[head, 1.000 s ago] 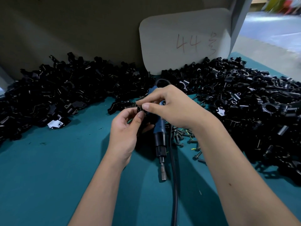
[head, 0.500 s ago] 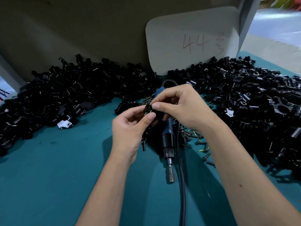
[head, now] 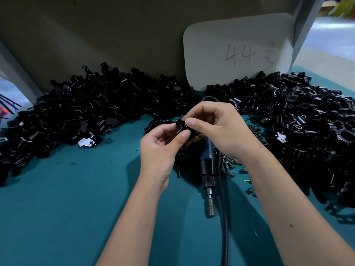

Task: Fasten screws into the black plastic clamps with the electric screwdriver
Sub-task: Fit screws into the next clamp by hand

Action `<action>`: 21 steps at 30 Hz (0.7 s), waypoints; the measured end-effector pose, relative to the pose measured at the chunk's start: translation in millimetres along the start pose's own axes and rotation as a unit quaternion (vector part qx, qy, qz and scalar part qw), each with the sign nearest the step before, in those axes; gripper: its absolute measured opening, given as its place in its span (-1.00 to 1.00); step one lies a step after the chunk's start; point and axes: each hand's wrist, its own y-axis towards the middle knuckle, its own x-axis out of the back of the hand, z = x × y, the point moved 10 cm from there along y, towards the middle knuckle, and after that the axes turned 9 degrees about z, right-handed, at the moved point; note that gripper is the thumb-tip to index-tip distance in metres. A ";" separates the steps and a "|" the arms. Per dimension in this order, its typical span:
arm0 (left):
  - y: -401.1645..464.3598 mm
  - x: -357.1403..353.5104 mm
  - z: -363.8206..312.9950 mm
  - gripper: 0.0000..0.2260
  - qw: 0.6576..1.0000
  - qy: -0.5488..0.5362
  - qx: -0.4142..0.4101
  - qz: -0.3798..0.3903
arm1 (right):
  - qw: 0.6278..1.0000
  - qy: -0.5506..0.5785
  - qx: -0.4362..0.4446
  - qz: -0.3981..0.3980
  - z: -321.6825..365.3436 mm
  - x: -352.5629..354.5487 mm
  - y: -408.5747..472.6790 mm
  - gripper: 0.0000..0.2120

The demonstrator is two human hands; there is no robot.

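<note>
My left hand (head: 160,148) and my right hand (head: 217,129) meet above the teal table, both pinching one small black plastic clamp (head: 181,127) between thumbs and fingertips. Most of the clamp is hidden by my fingers. The blue and black electric screwdriver (head: 207,166) lies on the table under my right hand, its metal bit pointing toward me, its black cable (head: 223,217) running to the near edge. Loose screws (head: 228,166) lie scattered beside the screwdriver, under my right wrist.
Large heaps of black clamps cover the table on the left (head: 80,112) and on the right (head: 299,120). A white card marked 44 (head: 238,52) leans on the grey back wall. Bare teal table (head: 76,208) shows at the near left.
Both hands keep working the same clamp with small finger shifts. The camera view has drifted, so the scene sits a little differently. The screwdriver has not moved on the table.
</note>
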 end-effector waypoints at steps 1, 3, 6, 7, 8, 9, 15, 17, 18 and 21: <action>0.3 -0.2 0.3 -0.72 1.000 -0.004 -0.001 0.003 | 1.000 0.006 0.001 0.002 0.1 -0.5 -0.2 -0.96; 0.6 -0.3 1.8 -0.70 1.000 -0.016 0.004 0.009 | 1.000 0.017 0.004 0.000 0.8 0.1 -1.2 -0.97; 0.0 1.3 5.0 -0.66 1.000 -0.019 0.020 0.004 | 1.000 0.001 0.009 -0.007 3.6 2.1 -3.2 -0.97; -0.1 0.9 5.3 -0.67 1.000 -0.019 0.023 0.005 | 1.000 -0.009 0.008 -0.009 4.0 3.2 -3.3 -0.97; -0.4 0.3 5.2 -0.69 1.000 -0.019 0.024 0.007 | 1.000 -0.024 0.005 -0.012 4.6 4.2 -3.0 -0.98; -0.5 -0.3 5.1 -0.70 1.000 -0.017 0.023 0.010 | 0.999 -0.047 0.003 -0.016 5.6 4.6 -2.4 -0.96; 0.0 -2.6 0.4 -0.79 0.999 0.037 0.005 0.023 | 0.971 -0.240 -0.013 0.001 15.4 -13.0 2.6 -0.65; -0.4 -4.5 -2.4 -0.85 0.998 0.058 -0.005 0.035 | 0.959 -0.282 -0.031 -0.004 15.8 -15.1 5.0 -0.55; -0.7 -5.9 -2.9 -0.85 0.997 0.059 -0.007 0.042 | 0.954 -0.297 -0.041 -0.006 16.1 -15.5 5.3 -0.50; -1.3 -10.9 0.8 -0.84 0.998 0.009 0.015 0.055 | 0.963 -0.263 -0.048 -0.026 23.0 -7.7 0.1 -0.31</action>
